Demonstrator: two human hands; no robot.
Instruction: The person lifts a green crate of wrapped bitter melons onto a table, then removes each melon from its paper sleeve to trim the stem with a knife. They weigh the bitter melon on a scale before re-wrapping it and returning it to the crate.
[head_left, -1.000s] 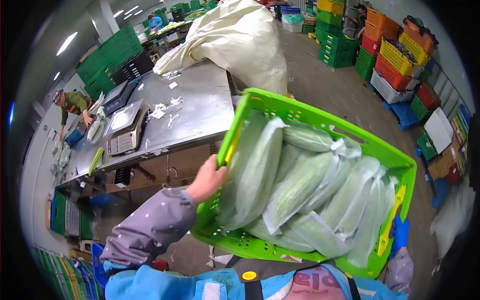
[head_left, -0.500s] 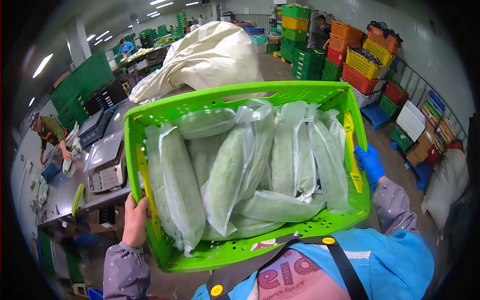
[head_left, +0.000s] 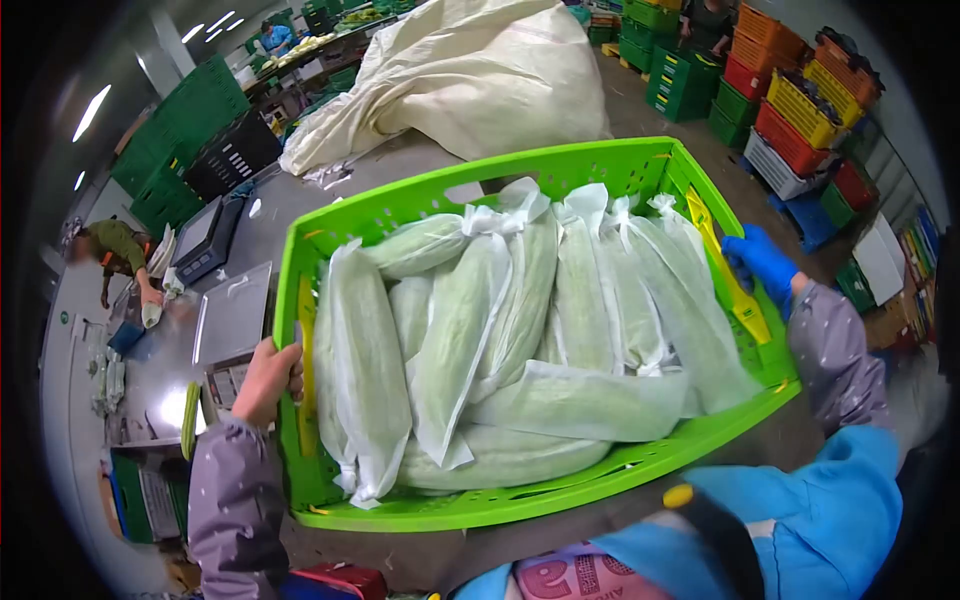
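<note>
A bright green crate [head_left: 540,505] fills the middle of the view, held up in front of my body. Inside lie several long pale green vegetables [head_left: 370,350], each wrapped in thin white mesh; most point away from me and a few lie crosswise. My left hand [head_left: 268,382] is bare and grips the crate's left end at the yellow handle, fingers curled over it. At the opposite end, my right hand [head_left: 762,268], in a blue glove, is closed on the crate near the other yellow handle [head_left: 738,285]. The crate tilts slightly toward me.
Behind the crate, a large white sack [head_left: 490,75] rests on the metal table [head_left: 290,210]. A scale [head_left: 230,320] and a loose green vegetable [head_left: 190,420] are at left, near a co-worker [head_left: 125,250]. Stacked crates [head_left: 790,140] stand at right.
The crate, still between both my hands, has shifted slightly right in view. The surroundings have swung, with the sack now nearer and the stacked crates further right. A red object shows at the bottom.
</note>
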